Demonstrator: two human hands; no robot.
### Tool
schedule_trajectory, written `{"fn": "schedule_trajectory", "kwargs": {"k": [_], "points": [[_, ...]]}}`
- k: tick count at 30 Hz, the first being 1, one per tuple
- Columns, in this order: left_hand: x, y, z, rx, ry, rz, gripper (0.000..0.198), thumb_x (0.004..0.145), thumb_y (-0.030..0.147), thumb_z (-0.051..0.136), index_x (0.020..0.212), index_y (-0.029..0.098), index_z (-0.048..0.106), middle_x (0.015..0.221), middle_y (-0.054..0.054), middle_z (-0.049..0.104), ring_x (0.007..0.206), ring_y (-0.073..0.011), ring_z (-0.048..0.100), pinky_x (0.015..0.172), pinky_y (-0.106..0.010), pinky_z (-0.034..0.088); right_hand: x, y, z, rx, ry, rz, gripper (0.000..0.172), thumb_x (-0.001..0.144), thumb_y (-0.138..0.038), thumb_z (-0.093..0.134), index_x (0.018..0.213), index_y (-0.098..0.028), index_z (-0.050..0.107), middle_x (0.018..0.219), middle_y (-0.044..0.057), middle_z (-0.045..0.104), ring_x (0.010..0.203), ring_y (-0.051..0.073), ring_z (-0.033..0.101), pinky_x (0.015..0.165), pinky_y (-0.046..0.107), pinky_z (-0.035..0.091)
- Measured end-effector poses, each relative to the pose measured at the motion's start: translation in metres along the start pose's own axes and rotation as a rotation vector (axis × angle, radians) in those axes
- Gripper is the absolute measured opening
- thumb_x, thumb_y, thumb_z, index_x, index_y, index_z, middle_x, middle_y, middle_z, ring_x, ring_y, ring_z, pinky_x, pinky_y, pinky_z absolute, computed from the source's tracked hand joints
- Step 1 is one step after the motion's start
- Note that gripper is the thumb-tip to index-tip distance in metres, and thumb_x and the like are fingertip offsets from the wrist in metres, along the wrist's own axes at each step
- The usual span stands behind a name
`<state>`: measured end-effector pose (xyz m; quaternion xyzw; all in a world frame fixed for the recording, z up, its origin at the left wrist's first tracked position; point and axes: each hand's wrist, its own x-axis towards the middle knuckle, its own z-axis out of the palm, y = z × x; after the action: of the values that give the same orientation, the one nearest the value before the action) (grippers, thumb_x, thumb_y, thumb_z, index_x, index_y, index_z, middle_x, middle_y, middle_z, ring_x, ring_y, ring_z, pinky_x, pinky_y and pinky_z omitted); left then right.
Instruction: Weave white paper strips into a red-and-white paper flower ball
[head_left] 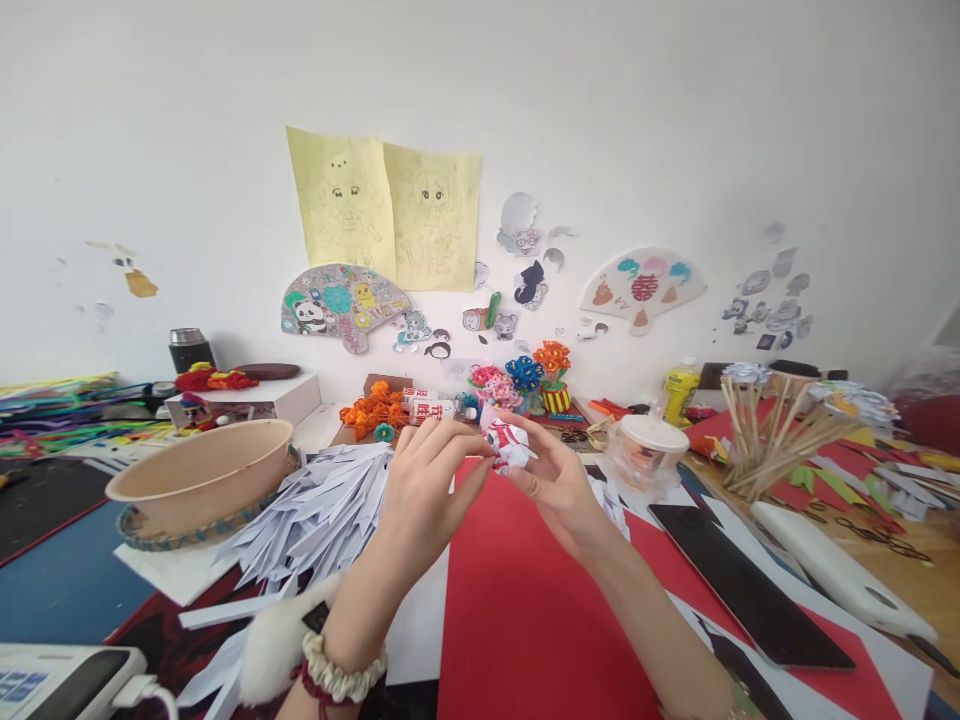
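Note:
Between my hands, above the table, is a small red-and-white folded paper piece (510,446) with pointed edges. My right hand (561,487) grips it from the right with thumb and fingers. From the other side, the fingertips of my left hand (426,482) are pinched at its left edge; their exact hold is partly hidden. Under my hands lies a large red sheet (525,600). A pile of folded white paper strips (322,510) spreads out beside my left forearm.
A beige basin (202,475) stands on a woven mat at left. At right are a black phone (750,580), a white power bank (840,570), a lidded plastic cup (652,450) and wooden sticks (772,430). Paper-strip flowers (555,365) and a bottle (681,390) stand near the wall.

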<state>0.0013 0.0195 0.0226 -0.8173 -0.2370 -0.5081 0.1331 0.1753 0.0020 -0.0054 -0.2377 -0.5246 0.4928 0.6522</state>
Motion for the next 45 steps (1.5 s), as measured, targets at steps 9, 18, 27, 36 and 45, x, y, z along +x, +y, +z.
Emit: {"fn": "schedule_trajectory", "kwargs": {"k": [9, 18, 27, 36, 45], "points": [[0.002, 0.004, 0.001, 0.185, 0.068, 0.100, 0.010, 0.092, 0.012, 0.061, 0.087, 0.020, 0.061, 0.083, -0.001, 0.071, 0.075, -0.0179, 0.061, 0.068, -0.033, 0.036, 0.002, 0.004, -0.002, -0.024, 0.007, -0.004, 0.057, 0.068, -0.031, 0.090, 0.121, -0.029, 0.069, 0.119, 0.005, 0.071, 0.102, 0.024, 0.066, 0.092, 0.037, 0.052], [-0.003, 0.009, 0.007, 0.230, 0.150, 0.110, 0.009, 0.091, 0.013, 0.063, 0.086, 0.021, 0.063, 0.078, -0.003, 0.071, 0.068, -0.0178, 0.057, 0.064, -0.033, 0.034, 0.002, 0.007, 0.000, -0.046, 0.040, -0.037, 0.055, 0.072, -0.033, 0.088, 0.123, -0.028, 0.068, 0.123, 0.006, 0.069, 0.102, 0.024, 0.066, 0.090, 0.036, 0.053], [-0.005, 0.010, 0.008, 0.201, 0.170, 0.121, 0.010, 0.092, 0.014, 0.062, 0.093, 0.022, 0.069, 0.079, -0.002, 0.074, 0.066, -0.0168, 0.060, 0.062, -0.034, 0.034, 0.003, 0.007, -0.002, -0.039, 0.070, -0.062, 0.054, 0.073, -0.033, 0.087, 0.124, -0.030, 0.067, 0.132, 0.005, 0.065, 0.110, 0.024, 0.063, 0.095, 0.037, 0.051], [-0.007, 0.010, 0.008, 0.211, 0.145, 0.153, 0.013, 0.092, 0.012, 0.062, 0.096, 0.022, 0.070, 0.079, -0.002, 0.074, 0.066, -0.0164, 0.060, 0.061, -0.034, 0.034, 0.003, 0.007, -0.002, -0.023, 0.056, -0.068, 0.055, 0.073, -0.032, 0.087, 0.124, -0.030, 0.068, 0.131, 0.005, 0.066, 0.108, 0.024, 0.064, 0.095, 0.036, 0.050], [0.002, 0.012, 0.000, -0.173, 0.124, -0.245, 0.004, 0.092, 0.023, 0.064, 0.091, 0.023, 0.068, 0.091, -0.004, 0.071, 0.086, -0.0202, 0.063, 0.074, -0.034, 0.047, 0.000, -0.002, -0.001, -0.002, -0.075, 0.009, 0.057, 0.078, -0.048, 0.081, 0.129, -0.027, 0.068, 0.116, 0.008, 0.072, 0.092, 0.024, 0.065, 0.089, 0.041, 0.052]]}}
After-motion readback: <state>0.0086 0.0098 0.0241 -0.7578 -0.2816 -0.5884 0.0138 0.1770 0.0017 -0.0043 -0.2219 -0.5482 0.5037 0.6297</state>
